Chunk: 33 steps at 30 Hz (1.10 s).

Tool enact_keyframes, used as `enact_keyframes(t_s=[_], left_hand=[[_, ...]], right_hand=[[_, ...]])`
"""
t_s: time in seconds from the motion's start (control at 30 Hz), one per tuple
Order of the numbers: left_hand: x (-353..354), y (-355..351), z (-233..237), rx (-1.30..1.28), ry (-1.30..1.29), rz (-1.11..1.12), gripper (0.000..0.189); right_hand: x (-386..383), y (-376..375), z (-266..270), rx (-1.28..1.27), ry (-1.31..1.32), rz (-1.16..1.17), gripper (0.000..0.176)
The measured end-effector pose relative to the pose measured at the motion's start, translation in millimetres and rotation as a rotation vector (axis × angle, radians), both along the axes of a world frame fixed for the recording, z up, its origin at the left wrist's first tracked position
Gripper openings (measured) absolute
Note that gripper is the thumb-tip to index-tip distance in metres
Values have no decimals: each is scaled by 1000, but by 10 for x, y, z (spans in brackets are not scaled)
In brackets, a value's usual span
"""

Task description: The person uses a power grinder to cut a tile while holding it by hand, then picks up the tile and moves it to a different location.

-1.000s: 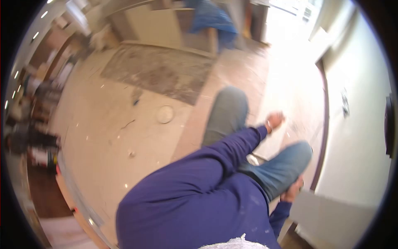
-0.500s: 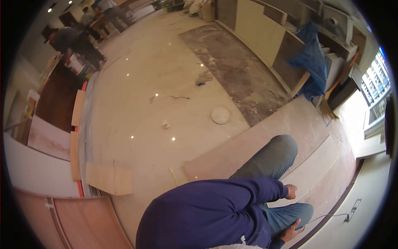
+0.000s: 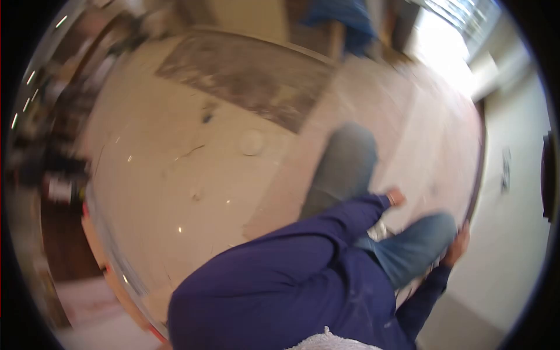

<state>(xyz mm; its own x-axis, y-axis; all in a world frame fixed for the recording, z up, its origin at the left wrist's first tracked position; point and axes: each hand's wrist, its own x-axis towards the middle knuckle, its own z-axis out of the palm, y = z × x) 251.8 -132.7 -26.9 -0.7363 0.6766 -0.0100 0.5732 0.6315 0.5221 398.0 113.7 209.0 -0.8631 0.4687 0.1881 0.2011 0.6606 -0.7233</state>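
Note:
My left hand (image 3: pixel 396 197), at the end of a dark purple sleeve, is closed into a fist over the light board (image 3: pixel 417 140) between my bent knees. Whatever the fist holds, if anything, is hidden. Beyond my right knee, my right hand (image 3: pixel 458 246) is raised near the white wall (image 3: pixel 516 245) and its dark base strip. Motion smears its fingers, and I cannot make out anything in it. Between my legs, under the left forearm, lies a small pale item (image 3: pixel 380 230) too blurred to name. A wall outlet (image 3: pixel 506 170) sits beyond the right hand.
A round lid-like disc (image 3: pixel 252 142) lies on the pale floor, with a dark rough strip (image 3: pixel 251 76) behind it. A blue sheet (image 3: pixel 350 23) hangs at the back. Boards (image 3: pixel 76 251) stand on the left. Bright light enters at upper right.
My view has swung to the right and blurred. My right hand has moved away from my knee toward the wall. The cable seen at the outlet earlier no longer shows.

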Motion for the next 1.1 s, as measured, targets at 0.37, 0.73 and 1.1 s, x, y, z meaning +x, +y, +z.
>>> enact_keyframes(t_s=[0.37,0.73,1.1], left_hand=[[60,-617,124,-76,-861,699,60],[538,31,-143,-151,-673,1103,74],[362,-299,-64,-181,-907,1173,74]], right_hand=[[1245,545,-2168,-295,-791,-352,41],[297,-354,-3043,-308,-792,-440,42],[-281,-737,-2943,-303,-784,-495,49]])
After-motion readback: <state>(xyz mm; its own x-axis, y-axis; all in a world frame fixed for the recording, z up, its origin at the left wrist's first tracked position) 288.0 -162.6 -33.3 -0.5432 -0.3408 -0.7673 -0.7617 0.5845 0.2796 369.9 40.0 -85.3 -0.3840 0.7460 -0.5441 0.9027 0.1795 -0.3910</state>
